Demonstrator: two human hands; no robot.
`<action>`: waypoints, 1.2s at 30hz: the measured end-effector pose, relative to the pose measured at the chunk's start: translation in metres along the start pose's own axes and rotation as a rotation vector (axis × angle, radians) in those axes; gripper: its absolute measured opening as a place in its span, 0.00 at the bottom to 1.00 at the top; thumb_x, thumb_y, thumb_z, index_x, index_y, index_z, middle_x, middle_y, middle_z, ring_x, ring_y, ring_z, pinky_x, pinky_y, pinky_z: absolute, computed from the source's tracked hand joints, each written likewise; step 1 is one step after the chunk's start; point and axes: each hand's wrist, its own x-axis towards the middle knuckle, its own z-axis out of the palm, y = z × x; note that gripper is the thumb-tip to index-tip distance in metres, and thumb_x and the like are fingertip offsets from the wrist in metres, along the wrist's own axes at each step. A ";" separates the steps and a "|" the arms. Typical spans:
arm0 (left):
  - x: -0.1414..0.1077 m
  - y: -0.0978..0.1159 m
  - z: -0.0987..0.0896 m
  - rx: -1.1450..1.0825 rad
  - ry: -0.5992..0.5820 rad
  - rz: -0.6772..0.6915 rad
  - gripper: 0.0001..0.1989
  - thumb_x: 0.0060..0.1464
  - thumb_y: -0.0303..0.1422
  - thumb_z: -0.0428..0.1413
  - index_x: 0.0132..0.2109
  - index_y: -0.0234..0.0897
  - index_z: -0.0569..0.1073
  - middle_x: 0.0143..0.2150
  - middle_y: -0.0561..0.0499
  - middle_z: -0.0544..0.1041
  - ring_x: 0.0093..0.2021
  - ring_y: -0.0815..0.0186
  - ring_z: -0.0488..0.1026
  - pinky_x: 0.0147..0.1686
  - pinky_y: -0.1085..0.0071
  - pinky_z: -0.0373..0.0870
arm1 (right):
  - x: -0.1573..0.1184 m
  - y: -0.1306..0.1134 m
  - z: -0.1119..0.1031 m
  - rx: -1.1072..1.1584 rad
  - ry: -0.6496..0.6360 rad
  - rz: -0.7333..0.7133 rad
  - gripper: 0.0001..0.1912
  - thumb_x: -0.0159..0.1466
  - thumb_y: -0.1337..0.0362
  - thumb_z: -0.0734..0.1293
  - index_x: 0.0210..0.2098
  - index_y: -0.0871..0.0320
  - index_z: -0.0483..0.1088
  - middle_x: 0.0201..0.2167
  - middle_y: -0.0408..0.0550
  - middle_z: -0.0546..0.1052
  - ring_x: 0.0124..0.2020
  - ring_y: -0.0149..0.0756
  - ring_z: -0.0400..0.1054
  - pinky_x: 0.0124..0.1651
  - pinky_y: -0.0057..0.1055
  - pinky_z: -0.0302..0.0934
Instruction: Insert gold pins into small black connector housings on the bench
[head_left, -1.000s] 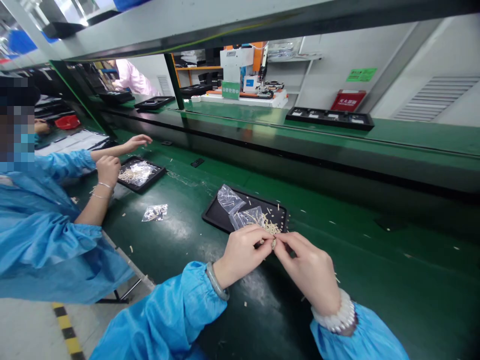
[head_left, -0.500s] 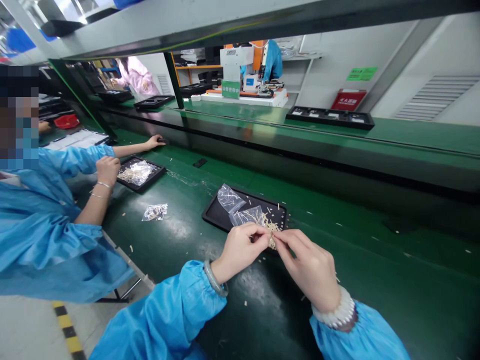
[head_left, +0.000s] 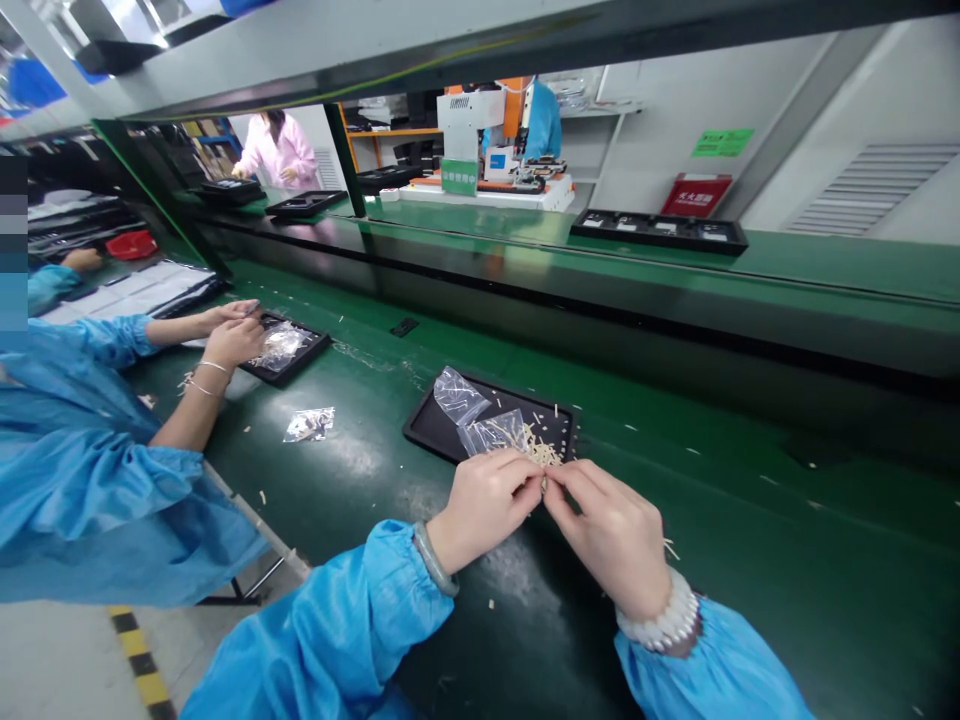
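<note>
My left hand [head_left: 491, 503] and my right hand [head_left: 611, 530] meet at the fingertips, both pinched together. What lies between the fingers is too small to make out. Just beyond them is a black tray [head_left: 429, 425] on the green table. A heap of small cream-coloured strips [head_left: 541, 445] fills its near right part, partly hidden by my fingers. Two clear plastic bags, one at the tray's left [head_left: 459, 396] and one in its middle [head_left: 495, 432], lie beside the heap.
At the left, a co-worker's hands [head_left: 236, 335] are over another black tray [head_left: 289, 372]. A small clear bag [head_left: 309, 424] lies between the trays. A raised green shelf [head_left: 825, 270] runs behind, holding a compartment tray [head_left: 660, 232]. A grey beam [head_left: 450, 50] crosses above.
The co-worker's far hand has drawn back from the table's rear to the near one, over their tray. My hands stay together, with the fingertips shifted slightly.
</note>
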 end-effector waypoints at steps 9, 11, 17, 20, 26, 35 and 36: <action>0.007 0.002 -0.004 -0.409 -0.001 -0.296 0.06 0.53 0.28 0.52 0.32 0.35 0.74 0.30 0.54 0.74 0.31 0.70 0.70 0.31 0.76 0.65 | 0.002 0.007 -0.001 0.500 -0.016 0.402 0.07 0.60 0.62 0.62 0.30 0.56 0.70 0.25 0.43 0.75 0.25 0.31 0.68 0.29 0.26 0.62; 0.008 0.001 -0.004 -0.433 0.004 -0.318 0.06 0.52 0.28 0.52 0.32 0.35 0.73 0.31 0.53 0.75 0.31 0.70 0.70 0.32 0.76 0.65 | 0.001 0.012 0.000 0.449 -0.017 0.432 0.08 0.60 0.60 0.62 0.30 0.56 0.70 0.24 0.42 0.75 0.24 0.32 0.69 0.29 0.26 0.62; 0.007 0.001 -0.001 -0.369 0.006 -0.340 0.05 0.52 0.29 0.50 0.32 0.36 0.71 0.30 0.54 0.72 0.29 0.71 0.67 0.29 0.76 0.63 | -0.002 0.024 0.014 0.057 -0.156 0.222 0.10 0.62 0.60 0.59 0.28 0.55 0.68 0.27 0.44 0.75 0.29 0.37 0.70 0.29 0.30 0.60; 0.007 0.000 0.000 -0.356 0.005 -0.341 0.05 0.53 0.29 0.49 0.32 0.36 0.70 0.29 0.55 0.71 0.29 0.71 0.66 0.27 0.77 0.62 | -0.005 0.028 0.021 0.067 -0.197 0.108 0.09 0.62 0.66 0.57 0.33 0.56 0.68 0.32 0.47 0.75 0.37 0.39 0.69 0.38 0.35 0.62; 0.006 0.000 -0.002 -0.379 -0.027 -0.330 0.06 0.56 0.30 0.47 0.34 0.36 0.68 0.30 0.55 0.68 0.29 0.71 0.63 0.28 0.76 0.62 | -0.002 0.029 0.019 0.279 -0.191 0.151 0.10 0.62 0.60 0.60 0.39 0.56 0.70 0.40 0.50 0.75 0.44 0.41 0.67 0.46 0.40 0.61; 0.006 0.002 -0.002 -0.412 -0.094 -0.304 0.07 0.57 0.30 0.46 0.33 0.36 0.67 0.29 0.55 0.66 0.29 0.71 0.62 0.29 0.76 0.61 | 0.010 0.024 0.005 0.786 -0.345 0.435 0.11 0.59 0.58 0.63 0.35 0.57 0.72 0.36 0.48 0.78 0.38 0.39 0.72 0.43 0.36 0.65; 0.006 0.002 -0.002 -0.410 -0.098 -0.303 0.07 0.57 0.30 0.46 0.33 0.36 0.67 0.30 0.55 0.66 0.29 0.71 0.62 0.29 0.76 0.61 | 0.011 0.023 0.003 0.823 -0.360 0.447 0.11 0.59 0.58 0.63 0.36 0.57 0.72 0.36 0.47 0.78 0.38 0.38 0.71 0.43 0.35 0.65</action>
